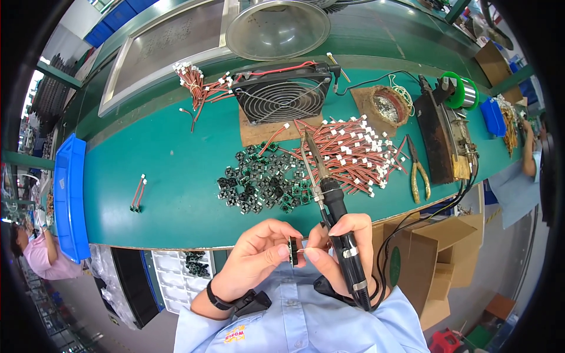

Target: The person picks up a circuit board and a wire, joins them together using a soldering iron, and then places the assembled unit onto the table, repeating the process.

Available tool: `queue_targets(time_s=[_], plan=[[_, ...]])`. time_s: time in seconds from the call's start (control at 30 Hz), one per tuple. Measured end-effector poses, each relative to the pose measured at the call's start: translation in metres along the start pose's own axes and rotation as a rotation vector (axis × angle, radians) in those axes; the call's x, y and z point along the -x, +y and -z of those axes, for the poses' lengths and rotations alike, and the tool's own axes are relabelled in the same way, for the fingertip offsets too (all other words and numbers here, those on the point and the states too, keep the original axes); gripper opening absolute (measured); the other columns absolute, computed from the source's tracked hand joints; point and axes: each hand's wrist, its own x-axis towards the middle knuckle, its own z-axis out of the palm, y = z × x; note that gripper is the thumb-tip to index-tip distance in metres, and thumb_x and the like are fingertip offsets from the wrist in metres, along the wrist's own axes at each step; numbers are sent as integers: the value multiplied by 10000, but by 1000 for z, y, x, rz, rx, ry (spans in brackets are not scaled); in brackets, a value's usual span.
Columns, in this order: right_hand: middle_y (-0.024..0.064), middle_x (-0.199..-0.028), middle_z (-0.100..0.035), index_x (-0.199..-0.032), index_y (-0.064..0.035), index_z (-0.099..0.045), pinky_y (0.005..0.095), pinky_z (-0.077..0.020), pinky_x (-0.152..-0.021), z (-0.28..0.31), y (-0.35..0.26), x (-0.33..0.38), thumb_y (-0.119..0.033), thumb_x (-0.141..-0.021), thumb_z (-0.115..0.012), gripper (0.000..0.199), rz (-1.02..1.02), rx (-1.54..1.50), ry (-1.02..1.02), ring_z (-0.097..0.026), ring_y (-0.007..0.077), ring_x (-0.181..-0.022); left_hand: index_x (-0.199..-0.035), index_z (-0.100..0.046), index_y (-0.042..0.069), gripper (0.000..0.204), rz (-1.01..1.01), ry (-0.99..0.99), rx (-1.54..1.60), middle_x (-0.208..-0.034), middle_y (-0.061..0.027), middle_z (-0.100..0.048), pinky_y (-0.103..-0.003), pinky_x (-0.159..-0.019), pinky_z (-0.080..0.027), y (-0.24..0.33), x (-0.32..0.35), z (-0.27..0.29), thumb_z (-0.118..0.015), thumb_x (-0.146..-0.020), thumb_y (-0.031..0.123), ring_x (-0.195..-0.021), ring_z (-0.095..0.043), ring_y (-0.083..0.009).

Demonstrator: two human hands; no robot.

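Between the thumb and fingers of my left hand [262,253] is a small dark green circuit board [293,252], held on edge just off the table's near edge. My right hand [347,253] grips a black soldering iron [336,203] with a thin metal feed tube along it; its tip points away, over the wires. The right thumb and a finger also pinch a thin reddish wire end at the board. Beyond my hands lie a heap of small circuit boards [259,182] and a pile of red wires with white connectors [353,153].
A black fan [282,94] stands at the back under a metal hood [276,32]. To the right are pliers [416,170], a tip-cleaning dish [385,109], a solder spool [465,91] and a black soldering unit [434,135]. Far left stands a blue bin [70,197]; two wired pieces [138,194] lie nearby.
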Motion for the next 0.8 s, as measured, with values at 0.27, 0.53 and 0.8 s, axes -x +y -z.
queue_targets(time_s=[0.27, 0.53, 0.8], plan=[[110, -741, -532, -1053, -80, -296, 249, -482, -498, -10, 6, 5, 79, -815, -588, 409, 38, 48, -31, -581, 162, -627, -1038, -527, 35, 186, -43, -63, 124, -920, -72, -506, -293, -713, -443, -10, 3, 8, -564, -902, 156, -829, -514, -171], [80, -839, -491, -1017, -41, -377, 226, -502, -512, -12, -4, -2, 68, -766, -658, 392, 206, 253, 37, -596, 120, -646, -1010, -517, 57, 186, -38, -38, 118, -890, -66, -479, -295, -695, -434, -8, 5, 4, -582, -894, 187, -811, -497, -177], [70, -863, -487, -990, -30, -408, 214, -497, -511, -9, -1, -3, 40, -746, -692, 381, 240, 261, 35, -613, 102, -659, -1009, -517, 60, 191, -64, -25, 11, -892, -69, -479, -293, -685, -430, -5, 6, 1, -588, -891, 191, -821, -491, -175]])
